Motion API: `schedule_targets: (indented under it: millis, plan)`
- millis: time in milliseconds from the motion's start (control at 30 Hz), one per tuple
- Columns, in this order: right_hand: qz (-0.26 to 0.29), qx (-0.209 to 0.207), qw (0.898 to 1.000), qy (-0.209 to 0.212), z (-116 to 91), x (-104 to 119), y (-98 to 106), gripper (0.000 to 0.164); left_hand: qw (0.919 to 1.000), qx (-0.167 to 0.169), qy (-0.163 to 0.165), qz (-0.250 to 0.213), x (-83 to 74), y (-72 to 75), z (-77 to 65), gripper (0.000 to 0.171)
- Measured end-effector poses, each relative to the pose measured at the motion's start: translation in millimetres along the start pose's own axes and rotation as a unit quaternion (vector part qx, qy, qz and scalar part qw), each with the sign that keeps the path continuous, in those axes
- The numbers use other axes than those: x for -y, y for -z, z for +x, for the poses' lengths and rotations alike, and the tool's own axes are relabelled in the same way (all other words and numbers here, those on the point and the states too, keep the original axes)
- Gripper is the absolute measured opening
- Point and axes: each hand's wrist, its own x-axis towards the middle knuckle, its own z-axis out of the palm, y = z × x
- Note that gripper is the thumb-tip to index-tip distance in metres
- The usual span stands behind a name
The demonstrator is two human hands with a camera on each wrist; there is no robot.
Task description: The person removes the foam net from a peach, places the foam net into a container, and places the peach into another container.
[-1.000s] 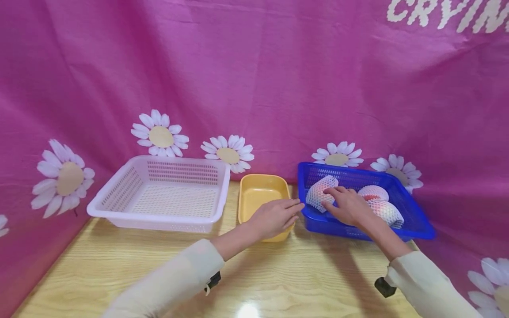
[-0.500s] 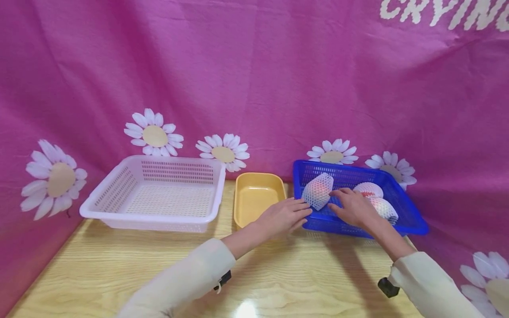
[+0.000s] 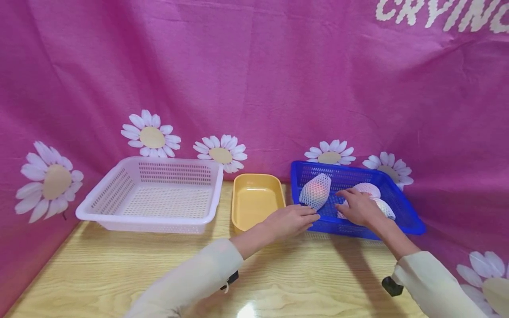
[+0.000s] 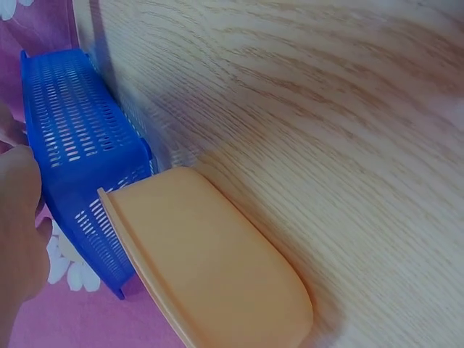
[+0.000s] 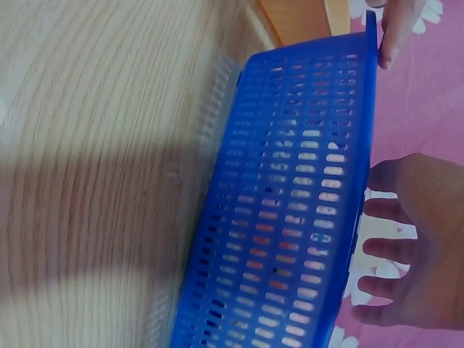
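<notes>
Your L hand (image 3: 292, 220) is relaxed, fingers straight, at the blue basket's (image 3: 415, 226) near L corner; can't tell if it touches the rim. Your R hand (image 3: 361, 208) is loose, fingers spread, grasping nothing, over the near side. One foam-netted piece (image 3: 315, 191) sits in the basket's L end, just past your L fingertips; other netted pieces (image 3: 367, 190) lie R, partly hidden by your R hand. Yellow tray (image 3: 258, 205) stands L of basket.

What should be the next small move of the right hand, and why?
Probably lower the right hand slightly and curl it around the foam-netted fruit partly hidden below it: its fingers are spread, hold nothing, and reach over the blue basket.
</notes>
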Motion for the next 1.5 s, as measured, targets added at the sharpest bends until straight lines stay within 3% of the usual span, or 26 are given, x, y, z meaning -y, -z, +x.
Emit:
schedule_targets:
  millis: [333,667,800,967,1200,1367,1500]
  plan:
    - [-0.001,-0.008,1.000,-0.011,-5,-18,-1,0.042,0.9992,0.022,0.011,0.033,1.0,-3.7,2.4,0.039]
    - [0.016,0.022,0.998,-0.052,-5,-34,2,0.047,0.9971,0.069,0.026,0.017,2.9,-4.5,4.9,0.047]
    - [0.021,0.019,0.999,-0.036,-7,-43,-1,0.047,0.9960,0.083,0.031,0.013,4.1,-5.2,6.7,0.050]
    - [0.020,0.014,1.000,0.005,-7,-53,-8,0.050,0.9958,0.083,0.037,-0.006,4.2,-4.3,8.6,0.051]
    - [0.045,0.015,0.998,0.030,-3,-58,-12,0.054,0.9959,0.079,0.044,-0.005,4.0,-5.6,10.5,0.049]
    - [0.055,0.027,0.998,0.012,1,-58,-11,0.059,0.9956,0.079,0.051,-0.005,2.5,-4.0,12.1,0.049]
    - [0.066,0.062,0.996,-0.021,1,-56,-10,0.064,0.9957,0.075,0.054,-0.013,0.1,-1.8,11.6,0.049]
